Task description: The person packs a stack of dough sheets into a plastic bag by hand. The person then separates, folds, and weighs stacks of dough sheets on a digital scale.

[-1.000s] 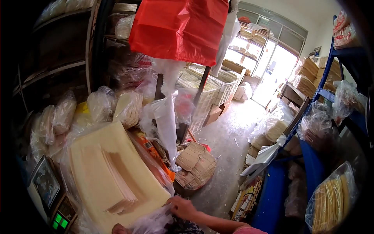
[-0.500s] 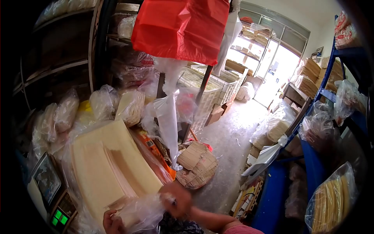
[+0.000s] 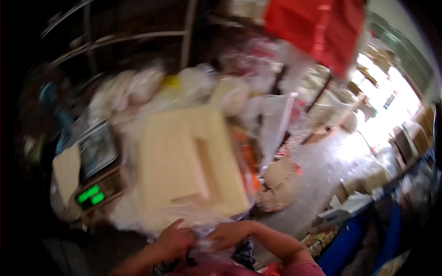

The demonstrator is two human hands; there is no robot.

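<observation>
A tall stack of pale cream sheets [image 3: 170, 156] lies in front of me, with a narrower folded pile on top, inside an opened clear plastic bag [image 3: 202, 218]. My left hand [image 3: 175, 239] is at the near end of the stack, fingers curled on the gathered plastic. Close beside it, my right hand [image 3: 226, 235] grips the same bag with its fingers bent downward. Motion blur softens the fingertips, and the plastic partly covers them.
Left of the stack stands a scale with a green lit display [image 3: 92, 195] and a metal pan [image 3: 97, 149]. Filled plastic bags [image 3: 145, 85] line the back. A red plastic bag [image 3: 317, 32] hangs above; a cardboard piece [image 3: 281, 181] lies on the floor at right.
My view has swung left, so the stack and scale sit further right in the picture. My right hand has come down beside my left at the bag's near edge.
</observation>
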